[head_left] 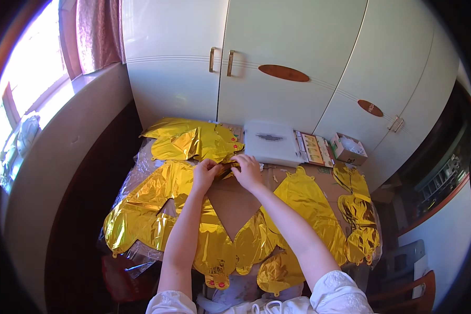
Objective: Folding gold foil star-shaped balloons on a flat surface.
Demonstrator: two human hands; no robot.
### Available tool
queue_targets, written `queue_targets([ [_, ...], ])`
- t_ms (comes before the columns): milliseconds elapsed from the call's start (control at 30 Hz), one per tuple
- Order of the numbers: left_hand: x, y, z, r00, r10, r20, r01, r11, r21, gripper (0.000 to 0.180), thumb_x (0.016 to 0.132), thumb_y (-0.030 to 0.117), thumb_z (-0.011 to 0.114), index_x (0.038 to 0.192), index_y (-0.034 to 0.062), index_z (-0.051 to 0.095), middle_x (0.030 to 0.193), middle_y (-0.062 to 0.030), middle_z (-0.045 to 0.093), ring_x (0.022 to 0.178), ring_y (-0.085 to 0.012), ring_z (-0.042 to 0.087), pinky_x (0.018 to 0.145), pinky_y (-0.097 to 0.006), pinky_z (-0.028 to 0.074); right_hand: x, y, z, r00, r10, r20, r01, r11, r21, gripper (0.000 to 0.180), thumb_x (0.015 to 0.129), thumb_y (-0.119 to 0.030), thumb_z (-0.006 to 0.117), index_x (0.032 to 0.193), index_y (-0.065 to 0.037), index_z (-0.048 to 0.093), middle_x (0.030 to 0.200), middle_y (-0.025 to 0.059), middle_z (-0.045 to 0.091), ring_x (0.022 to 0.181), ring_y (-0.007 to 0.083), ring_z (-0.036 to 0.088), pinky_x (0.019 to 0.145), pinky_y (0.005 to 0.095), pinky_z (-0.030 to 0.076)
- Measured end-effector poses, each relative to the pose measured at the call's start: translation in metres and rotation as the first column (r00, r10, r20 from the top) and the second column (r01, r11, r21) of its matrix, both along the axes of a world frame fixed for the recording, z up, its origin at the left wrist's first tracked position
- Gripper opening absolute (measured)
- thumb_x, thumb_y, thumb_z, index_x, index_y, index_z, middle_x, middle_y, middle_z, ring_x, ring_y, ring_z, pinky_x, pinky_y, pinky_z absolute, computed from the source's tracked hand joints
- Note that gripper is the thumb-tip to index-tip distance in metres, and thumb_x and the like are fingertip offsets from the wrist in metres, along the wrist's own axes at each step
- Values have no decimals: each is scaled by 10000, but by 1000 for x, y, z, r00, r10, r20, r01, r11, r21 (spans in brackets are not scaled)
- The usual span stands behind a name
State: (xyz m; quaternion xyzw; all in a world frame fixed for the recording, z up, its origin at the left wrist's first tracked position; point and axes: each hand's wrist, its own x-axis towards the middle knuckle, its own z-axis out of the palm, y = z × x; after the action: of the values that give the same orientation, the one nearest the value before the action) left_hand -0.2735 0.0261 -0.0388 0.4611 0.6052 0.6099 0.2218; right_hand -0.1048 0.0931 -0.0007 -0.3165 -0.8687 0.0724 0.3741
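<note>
- White sleeves (336, 293) lie nearest us at the lower edge, our bare forearms reaching out of them over the desk (235, 201), which is covered in brown cardboard.
- Between our hands, toward the far middle of the desk, is a dark-gold foil piece (226, 170); we cannot tell whether it belongs to the upper foil shape (180, 141) just beyond.
- Our left hand (208, 169) has its grip pinched on the near-left side of the piece, and our right hand (249, 170) has thumb and fingers closed on the opposite side.
- To handle this edge well, we would judge it best to hold with the left and work with the right, using fingertips rather than nails, since thin foil probably creases or tears easily.
- We should also pull gently and keep our wrists off the left foil shape (141, 209) and the right foil shape (309, 204).
- Both arms stretch forward and converge, elbows wide, hands nearly level and close together; our right forearm slants across the right shape, our left across the left one.
</note>
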Motion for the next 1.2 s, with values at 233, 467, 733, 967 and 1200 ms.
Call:
queue_targets([
  [233,5,7,-1,986,10,167,-27,995,100,109,916,97,663,892,22,589,716,35,567,636,-28,481,576,-202,397,10,21,5,910,149,386,-147,989,-36,187,835,-278,662,918,-141,759,894,41,718,945,254,631,832,404,481],
  [467,-4,2,-3,964,-65,258,25,988,155,158,866,28,702,836,62,551,722,45,569,649,-21,496,571,-187,396,-4,7,31,946,191,263,-60,897,-437,471,803,-555,687,932,-106,748,937,141,709,938,336,647,827,389,512],
  [733,4,0,4,951,-125,283,85,985,151,168,852,25,718,832,67,557,741,46,590,673,-19,508,604,-168,399,-34,24,-31,969,-197,-149,57,766,-640,458,777,-465,692,865,-16,661,860,167,701,854,323,678,757,414,514],
  [967,-16,4,-10,869,25,495,-216,918,333,100,914,64,657,952,56,565,747,48,592,665,-22,513,597,-183,389,-24,6,9,984,-174,-30,95,664,-742,225,855,-198,643,818,24,651,711,73,645,570,146,605,509,300,493],
  [1200,3,-2,5,942,250,223,-297,932,206,347,941,46,617,1260,80,483,827,-3,652,653,-36,520,575,-182,407,-6,14,-5,937,-219,-273,-132,501,-856,227,906,-241,678,931,-17,650,796,44,640,644,132,636,560,266,511],
])
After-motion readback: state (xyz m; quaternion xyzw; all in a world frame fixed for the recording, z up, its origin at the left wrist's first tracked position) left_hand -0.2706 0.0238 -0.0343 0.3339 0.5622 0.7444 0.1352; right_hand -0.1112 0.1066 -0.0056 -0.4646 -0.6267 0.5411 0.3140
